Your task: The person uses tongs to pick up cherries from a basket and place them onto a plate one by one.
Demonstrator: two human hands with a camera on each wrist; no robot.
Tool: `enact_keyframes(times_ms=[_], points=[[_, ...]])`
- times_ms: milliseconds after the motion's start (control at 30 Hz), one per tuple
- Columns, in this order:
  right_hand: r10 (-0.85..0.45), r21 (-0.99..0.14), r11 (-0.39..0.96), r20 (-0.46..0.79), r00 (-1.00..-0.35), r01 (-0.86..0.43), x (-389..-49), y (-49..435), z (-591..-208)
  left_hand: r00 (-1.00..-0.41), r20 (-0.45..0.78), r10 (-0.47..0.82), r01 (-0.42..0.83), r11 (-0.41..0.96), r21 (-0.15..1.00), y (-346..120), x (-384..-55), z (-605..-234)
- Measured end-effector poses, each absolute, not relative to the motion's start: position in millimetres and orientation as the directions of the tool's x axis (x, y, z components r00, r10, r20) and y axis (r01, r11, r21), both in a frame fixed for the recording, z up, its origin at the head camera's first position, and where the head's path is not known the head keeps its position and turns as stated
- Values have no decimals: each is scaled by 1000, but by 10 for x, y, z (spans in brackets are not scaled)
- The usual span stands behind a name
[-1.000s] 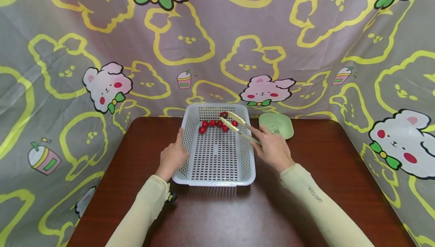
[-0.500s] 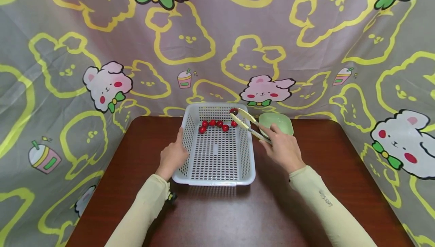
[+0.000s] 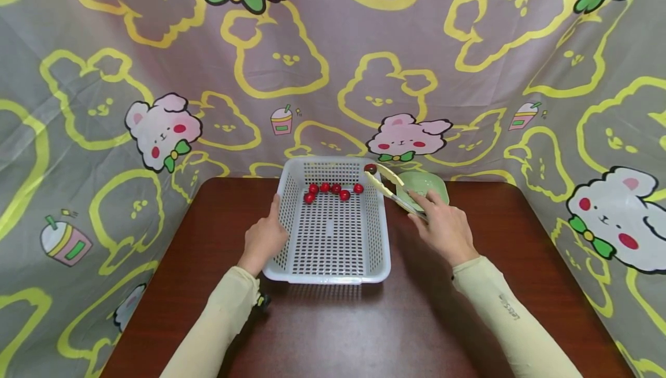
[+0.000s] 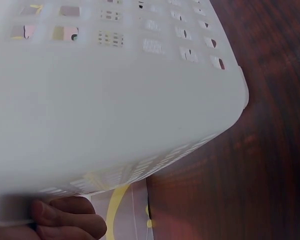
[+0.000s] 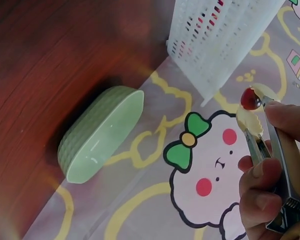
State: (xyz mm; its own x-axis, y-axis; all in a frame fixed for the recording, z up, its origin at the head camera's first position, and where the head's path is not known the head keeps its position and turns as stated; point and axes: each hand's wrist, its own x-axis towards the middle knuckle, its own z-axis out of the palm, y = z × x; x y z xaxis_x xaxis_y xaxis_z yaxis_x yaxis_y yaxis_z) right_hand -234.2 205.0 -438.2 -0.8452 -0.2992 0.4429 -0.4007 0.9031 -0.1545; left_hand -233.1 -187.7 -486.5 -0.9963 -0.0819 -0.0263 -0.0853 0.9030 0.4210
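Note:
My right hand (image 3: 446,229) grips a pair of metal tongs (image 3: 398,196) with cream tips, held above the right rim of a white perforated basket (image 3: 329,251). Pinched between the tips is one small round red fruit (image 3: 370,168), about the size of a cherry tomato; it appears dark red and shiny in the right wrist view. Several similar red fruits (image 3: 336,188) lie at the far end of the basket floor. My left hand (image 3: 265,239) holds the basket's left rim; its curled fingers (image 4: 72,220) show beside the wall in the left wrist view.
A light green dish (image 3: 437,188) with a panda print stands just right of the basket's far end, partly behind the tongs. Under everything is a dark brown wooden table (image 3: 333,332). Patterned cloth (image 3: 333,77) encloses its back and sides.
My right hand and the tongs have moved right and up, bringing the red fruit from inside the basket to above its right rim. My left hand stays at the left rim.

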Motion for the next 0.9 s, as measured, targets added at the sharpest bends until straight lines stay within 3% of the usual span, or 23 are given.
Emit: enact_keyframes(times_ms=[900], points=[[-216,-182,930,433,-875,-320,-2378,2466,-4483,-996,-28,-85,-89,903,420,-1879,-2338,-4883]])
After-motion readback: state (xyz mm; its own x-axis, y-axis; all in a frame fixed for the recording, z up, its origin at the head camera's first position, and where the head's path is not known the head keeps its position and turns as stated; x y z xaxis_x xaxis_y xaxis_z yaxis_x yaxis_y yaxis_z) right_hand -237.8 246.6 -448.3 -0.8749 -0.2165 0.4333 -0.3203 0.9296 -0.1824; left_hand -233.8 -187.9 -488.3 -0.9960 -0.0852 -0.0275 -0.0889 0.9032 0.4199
